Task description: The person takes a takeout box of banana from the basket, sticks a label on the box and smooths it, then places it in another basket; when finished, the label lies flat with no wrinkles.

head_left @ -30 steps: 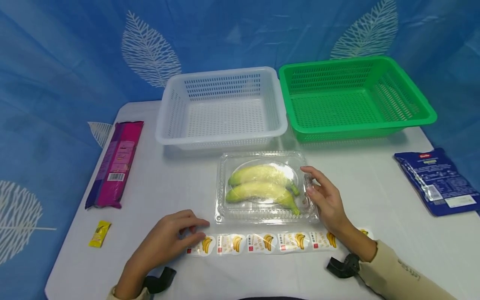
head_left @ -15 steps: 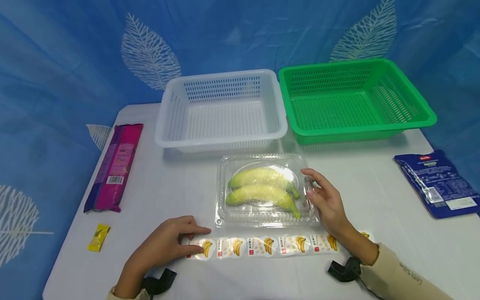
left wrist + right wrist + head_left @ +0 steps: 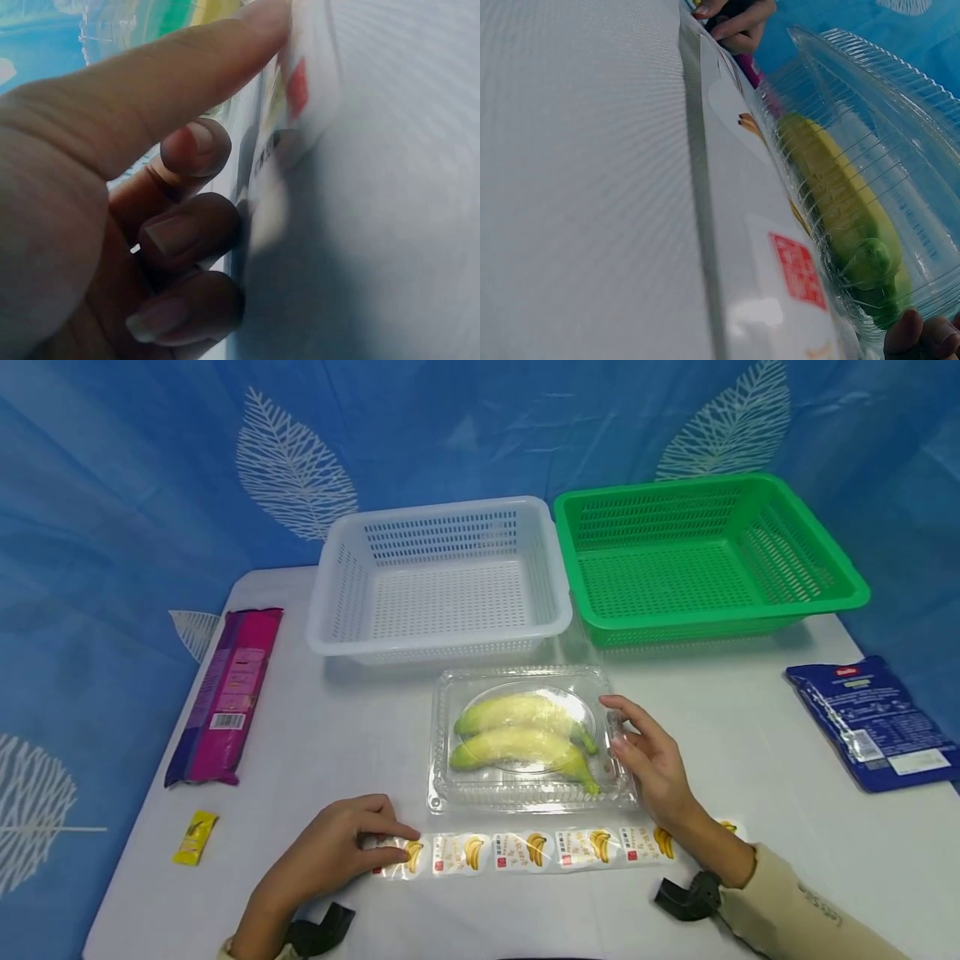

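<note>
Sticker strip [image 3: 525, 852] | left end | partly hidden by left hand [image 3: 341, 843]

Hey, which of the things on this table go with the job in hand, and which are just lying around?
Likely in use:
- sticker strip, touched by the left hand
- clear container, held at its edge by the right hand
- bananas inside it

Seemingly lying about:
- pink packet
- yellow sachet
- blue bag
- white basket and green basket, both untouched
</note>
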Available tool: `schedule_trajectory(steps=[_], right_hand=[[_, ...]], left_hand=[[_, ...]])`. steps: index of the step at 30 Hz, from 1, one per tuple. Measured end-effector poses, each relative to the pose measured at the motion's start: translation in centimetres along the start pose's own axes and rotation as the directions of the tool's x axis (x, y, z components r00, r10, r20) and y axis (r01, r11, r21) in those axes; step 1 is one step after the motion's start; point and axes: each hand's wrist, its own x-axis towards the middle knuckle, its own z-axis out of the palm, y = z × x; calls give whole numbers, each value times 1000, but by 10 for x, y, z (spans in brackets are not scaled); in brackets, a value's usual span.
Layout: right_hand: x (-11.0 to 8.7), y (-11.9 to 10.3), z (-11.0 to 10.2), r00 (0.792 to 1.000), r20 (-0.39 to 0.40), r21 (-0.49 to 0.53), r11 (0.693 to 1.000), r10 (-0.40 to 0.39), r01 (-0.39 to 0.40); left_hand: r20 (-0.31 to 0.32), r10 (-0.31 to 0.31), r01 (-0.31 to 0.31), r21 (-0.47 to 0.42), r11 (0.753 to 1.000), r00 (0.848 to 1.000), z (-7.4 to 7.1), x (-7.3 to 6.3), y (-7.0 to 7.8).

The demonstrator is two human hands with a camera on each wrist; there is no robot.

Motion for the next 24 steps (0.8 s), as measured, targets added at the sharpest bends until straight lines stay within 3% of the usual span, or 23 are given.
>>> schedule_trajectory(steps=[10,19,24], right_hand=[[-1,1,-1,1000,-1,-7,1000,-5,5],[0,2,1,1000,4,-11,1000,-23,23],[1,0,1,1000,-8,-26,999,-26,26]], left_hand=[[-16,-19,19,66,998,1000,2,0,1],[-82,25,0,292,956,996,6,-8,3],[-74,-21,42,288,957,997,7,-8,6]])
